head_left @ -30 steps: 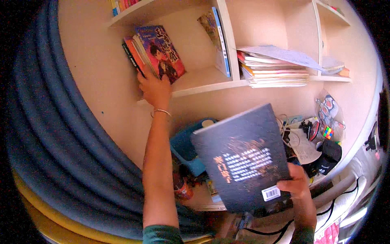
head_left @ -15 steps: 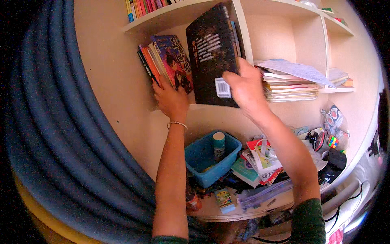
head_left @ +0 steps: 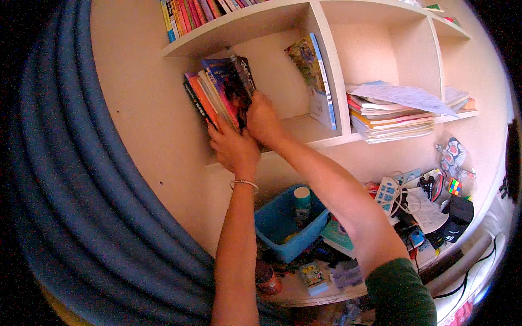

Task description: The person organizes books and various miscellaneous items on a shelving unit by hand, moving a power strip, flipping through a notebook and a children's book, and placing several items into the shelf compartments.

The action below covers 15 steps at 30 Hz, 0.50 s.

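Observation:
A leaning row of books [head_left: 205, 98] stands at the left end of the shelf compartment. My left hand [head_left: 236, 148] grips the lower part of this row, its fingers across the spines. My right hand [head_left: 265, 120] is closed on a black book [head_left: 244, 71], which stands against the right side of the row, beside a purple-covered book [head_left: 220, 73]. The hand hides the lower part of the black book, and motion blurs its top. Across the compartment, a thin book with a blue-edged spine [head_left: 324, 81] leans on the divider.
Stacked papers and notebooks [head_left: 389, 117] lie in the compartment to the right. More books [head_left: 201, 13] stand on the shelf above. Below are a blue basket [head_left: 291, 250] with a bottle [head_left: 302, 204], a power strip [head_left: 387, 193] and a puzzle cube [head_left: 455, 187]. A blue curtain [head_left: 109, 190] hangs at left.
My right hand has carried the black book left and stood it against the row, baring the thin book by the divider. My left hand has stayed on the row.

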Tool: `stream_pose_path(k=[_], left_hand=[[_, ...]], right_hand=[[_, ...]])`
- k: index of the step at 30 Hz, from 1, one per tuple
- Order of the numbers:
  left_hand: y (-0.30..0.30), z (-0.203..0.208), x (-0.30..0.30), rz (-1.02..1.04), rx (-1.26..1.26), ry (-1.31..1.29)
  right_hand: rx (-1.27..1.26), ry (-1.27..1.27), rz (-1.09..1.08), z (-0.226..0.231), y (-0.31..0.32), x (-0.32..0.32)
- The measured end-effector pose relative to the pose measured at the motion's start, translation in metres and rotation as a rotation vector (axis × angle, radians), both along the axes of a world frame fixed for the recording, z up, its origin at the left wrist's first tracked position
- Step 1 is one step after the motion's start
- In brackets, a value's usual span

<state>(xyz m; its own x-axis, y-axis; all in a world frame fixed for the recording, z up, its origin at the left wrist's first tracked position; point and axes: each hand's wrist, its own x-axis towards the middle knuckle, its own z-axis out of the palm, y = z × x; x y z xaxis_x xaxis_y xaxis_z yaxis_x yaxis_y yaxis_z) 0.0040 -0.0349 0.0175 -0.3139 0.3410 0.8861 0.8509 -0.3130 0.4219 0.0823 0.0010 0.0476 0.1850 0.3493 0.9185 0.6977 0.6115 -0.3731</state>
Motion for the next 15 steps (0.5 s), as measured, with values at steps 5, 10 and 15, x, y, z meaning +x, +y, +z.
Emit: stream_pose_path(k=[5,10,15], left_hand=[[0.005,-0.003,0.005,-0.002,0.048,0.006],[0.005,-0.004,-0.002,-0.007,0.045,-0.013],[0.009,-0.004,0.001,-0.017,0.077,-0.002]], right_hand=[[-0.178,-0.121,0.147,-0.002,0.008,0.002],[-0.394,-0.160,0.224,-0.003,-0.008,0.005],[-0.444,-0.134,0.291,-0.002,-0.004,0.011]])
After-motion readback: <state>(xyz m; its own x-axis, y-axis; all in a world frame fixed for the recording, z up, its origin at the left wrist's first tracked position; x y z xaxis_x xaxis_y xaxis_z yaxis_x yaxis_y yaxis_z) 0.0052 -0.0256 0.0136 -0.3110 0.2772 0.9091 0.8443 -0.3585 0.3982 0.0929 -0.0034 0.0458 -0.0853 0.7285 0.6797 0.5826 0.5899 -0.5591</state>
